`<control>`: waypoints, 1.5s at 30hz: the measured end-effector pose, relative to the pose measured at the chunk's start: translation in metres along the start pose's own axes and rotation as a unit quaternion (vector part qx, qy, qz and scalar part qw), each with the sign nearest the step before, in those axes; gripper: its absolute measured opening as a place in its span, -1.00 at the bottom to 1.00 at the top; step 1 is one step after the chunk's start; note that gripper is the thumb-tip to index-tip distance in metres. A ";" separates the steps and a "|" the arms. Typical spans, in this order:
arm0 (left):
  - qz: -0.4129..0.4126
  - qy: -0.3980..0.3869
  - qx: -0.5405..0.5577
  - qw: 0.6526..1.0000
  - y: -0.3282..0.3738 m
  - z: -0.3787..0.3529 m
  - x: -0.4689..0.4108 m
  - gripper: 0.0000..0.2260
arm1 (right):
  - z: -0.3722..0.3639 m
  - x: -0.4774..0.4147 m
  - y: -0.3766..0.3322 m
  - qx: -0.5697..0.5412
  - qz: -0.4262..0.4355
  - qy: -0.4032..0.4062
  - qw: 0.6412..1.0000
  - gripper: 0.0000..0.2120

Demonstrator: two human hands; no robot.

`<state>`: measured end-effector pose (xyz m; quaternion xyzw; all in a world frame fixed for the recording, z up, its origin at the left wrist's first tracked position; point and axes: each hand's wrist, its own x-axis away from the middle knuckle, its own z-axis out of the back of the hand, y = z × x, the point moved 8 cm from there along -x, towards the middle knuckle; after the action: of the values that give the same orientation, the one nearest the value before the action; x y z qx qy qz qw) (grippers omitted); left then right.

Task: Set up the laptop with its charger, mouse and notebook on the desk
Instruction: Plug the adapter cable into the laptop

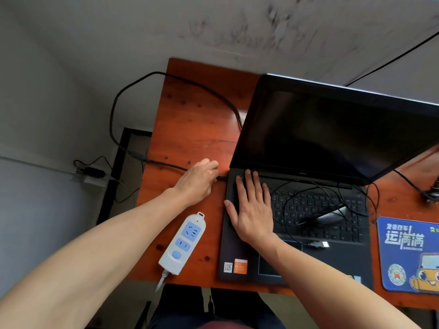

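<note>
Presently: left grip (198, 181) pinches charger plug (222, 178) at left edge of open laptop (240, 245) on counter (190, 119); right grip (251, 210) flat, fingers straight, braces keyboard deck. Plug likely small, rigid: hold moulded body, not springy cable (164, 163).

We look down on a reddish-brown wooden bench (190, 119), its boards dotted with dark knots. Its far edge reaches a dull grey wall (83, 55), and its far left corner shows plainly. Above that edge the wall carries dark scuffs (261, 27). Soft light leaves a pale sheen on the wood near the far edge. Beside the bench's left edge, lower down, we see a black frame (120, 162). Left of it sits a grey socket box (88, 178) with a black plug (95, 172) in it and thin wires trailing. A faint line (35, 163) crosses the grey surface there; we cannot tell whether it divides wall from floor.
</note>
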<state>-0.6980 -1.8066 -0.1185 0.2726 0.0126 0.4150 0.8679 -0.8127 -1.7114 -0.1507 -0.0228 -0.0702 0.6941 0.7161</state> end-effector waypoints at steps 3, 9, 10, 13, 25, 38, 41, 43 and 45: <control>-0.002 -0.004 0.004 1.000 -0.001 -0.002 0.000 -0.82 | 0.000 0.001 0.000 0.002 0.003 -0.002 1.000 -0.35; -0.006 -0.007 -0.035 0.999 -0.002 -0.003 0.000 -0.80 | 0.007 0.000 -0.004 -0.001 -0.002 -0.020 1.000 -0.35; -0.004 -0.011 -0.045 0.999 -0.001 -0.002 0.000 -0.80 | 0.010 -0.001 -0.006 -0.001 0.000 -0.028 1.000 -0.35; 0.002 -0.023 -0.075 0.997 0.000 0.000 0.001 -0.79 | 0.017 -0.002 -0.008 -0.004 0.009 -0.062 0.998 -0.38; -0.064 -0.004 -0.065 0.996 0.095 0.037 0.025 -0.79 | 0.118 0.088 0.099 -0.044 -0.120 0.105 0.986 -0.75; -0.114 0.005 -0.056 0.992 0.315 -0.029 -0.011 -0.79 | 0.154 0.210 0.295 -0.052 -0.218 0.058 0.973 -0.76; -0.115 -0.012 -0.068 0.991 0.360 -0.059 -0.023 -0.80 | 0.155 0.250 0.349 -0.068 -0.256 0.037 0.964 -0.74; -0.118 -0.022 -0.072 0.990 0.382 -0.073 -0.031 -0.81 | 0.159 0.271 0.377 -0.077 -0.283 0.041 0.955 -0.76; -0.121 -0.024 -0.073 0.990 0.406 -0.080 -0.045 -0.82 | 0.162 0.289 0.404 -0.088 -0.306 0.049 0.947 -0.77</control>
<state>-1.0370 -1.5960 0.0006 0.2144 -0.0056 0.3001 0.9295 -1.2266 -1.4195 -0.0228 -0.0977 -0.0994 0.4309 0.8916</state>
